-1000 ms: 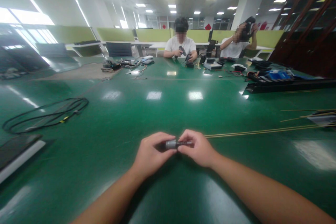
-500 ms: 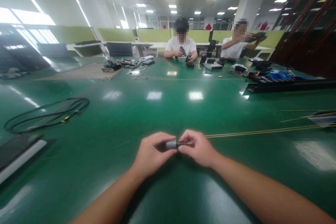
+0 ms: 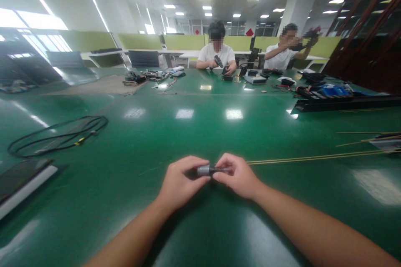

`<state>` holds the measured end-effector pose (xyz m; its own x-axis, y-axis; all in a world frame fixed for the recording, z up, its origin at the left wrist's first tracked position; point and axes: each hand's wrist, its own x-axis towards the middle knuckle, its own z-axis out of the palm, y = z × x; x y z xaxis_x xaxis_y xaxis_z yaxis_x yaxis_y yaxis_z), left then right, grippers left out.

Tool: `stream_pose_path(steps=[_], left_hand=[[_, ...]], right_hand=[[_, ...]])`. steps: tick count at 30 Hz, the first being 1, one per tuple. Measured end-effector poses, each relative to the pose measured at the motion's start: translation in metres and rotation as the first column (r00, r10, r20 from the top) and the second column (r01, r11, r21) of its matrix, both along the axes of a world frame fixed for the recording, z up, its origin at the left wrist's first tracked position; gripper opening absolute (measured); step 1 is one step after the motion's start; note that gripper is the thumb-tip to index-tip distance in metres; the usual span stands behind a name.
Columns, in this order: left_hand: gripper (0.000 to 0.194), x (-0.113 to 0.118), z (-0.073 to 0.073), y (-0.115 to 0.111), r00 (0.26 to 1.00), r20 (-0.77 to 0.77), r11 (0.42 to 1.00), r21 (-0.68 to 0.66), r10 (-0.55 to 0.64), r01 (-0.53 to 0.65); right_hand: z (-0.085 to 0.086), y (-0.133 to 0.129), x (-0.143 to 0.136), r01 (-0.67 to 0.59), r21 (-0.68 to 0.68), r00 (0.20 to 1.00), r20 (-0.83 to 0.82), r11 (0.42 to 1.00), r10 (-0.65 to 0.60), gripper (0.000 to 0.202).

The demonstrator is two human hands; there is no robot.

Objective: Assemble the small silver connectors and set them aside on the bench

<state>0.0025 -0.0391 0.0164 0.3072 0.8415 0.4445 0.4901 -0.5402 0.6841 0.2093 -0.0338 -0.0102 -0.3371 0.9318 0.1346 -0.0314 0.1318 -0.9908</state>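
Between my two hands lies a small grey cylinder with a thin dark ribbed shaft (image 3: 204,170), held level just over the green table. Its exact kind cannot be made out. The fingers and thumb of my left hand (image 3: 180,181) are closed around the grey cylinder end. My right hand (image 3: 238,176) pinches the part where the dark shaft begins, and the shaft's thin tip points into its palm. The fingertips of both hands almost meet around the piece. Right behind my right hand, thin brass-coloured rods (image 3: 297,158) run off to the right.
On the left lie a coiled black cable (image 3: 59,135) and a dark flat device with a white edge (image 3: 29,190). A black channel bar (image 3: 341,103) and cluttered tools sit at the far right. Across the green table (image 3: 188,133), two people in white shirts handle devices.
My hands keep nearly the same grip on the grey cylinder. The view has shifted very slightly. Across the table, the person at right has moved the dark object in their hands upward.
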Motion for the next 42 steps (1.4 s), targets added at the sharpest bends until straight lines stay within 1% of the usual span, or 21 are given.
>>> stream_pose_path(steps=[4,9,20,33,36,38,40,42], left_hand=[[0.021,0.0,0.002,0.0,1.0,0.004,1.0,0.015,0.015,-0.015],[0.019,0.001,0.003,-0.001,0.999,0.019,0.999,0.028,0.039,-0.04],[0.023,-0.003,0.002,0.0,0.996,0.039,0.996,0.038,0.079,-0.08],[0.021,-0.004,0.008,0.0,0.99,0.036,0.988,0.067,0.134,-0.136],[0.023,-0.006,0.007,0.001,0.986,0.055,0.986,0.044,0.157,-0.16],[0.026,-0.008,0.006,0.002,0.978,0.088,0.982,0.002,0.187,-0.188],[0.031,-0.009,0.004,0.004,0.964,0.124,0.971,-0.071,0.234,-0.227],[0.036,-0.009,0.003,0.006,0.943,0.177,0.952,-0.17,0.283,-0.254]], right_hand=[[0.0,0.0,0.0,0.021,-0.023,1.0,0.018,1.0,-0.021,0.019],[0.0,0.0,0.0,0.031,-0.052,0.999,-0.008,0.998,-0.032,0.02],[0.001,-0.001,-0.001,0.097,-0.043,0.994,-0.051,0.994,-0.099,0.021],[-0.001,0.001,0.0,0.151,-0.052,0.986,-0.066,0.987,-0.154,0.02],[0.0,0.0,0.0,0.153,-0.044,0.985,-0.069,0.987,-0.155,0.02],[0.001,0.0,0.0,0.144,-0.049,0.987,-0.069,0.988,-0.147,0.021],[0.001,0.0,0.001,0.126,-0.068,0.988,-0.078,0.99,-0.131,0.022],[0.001,0.001,0.002,0.105,-0.089,0.988,-0.103,0.99,-0.114,0.029]])
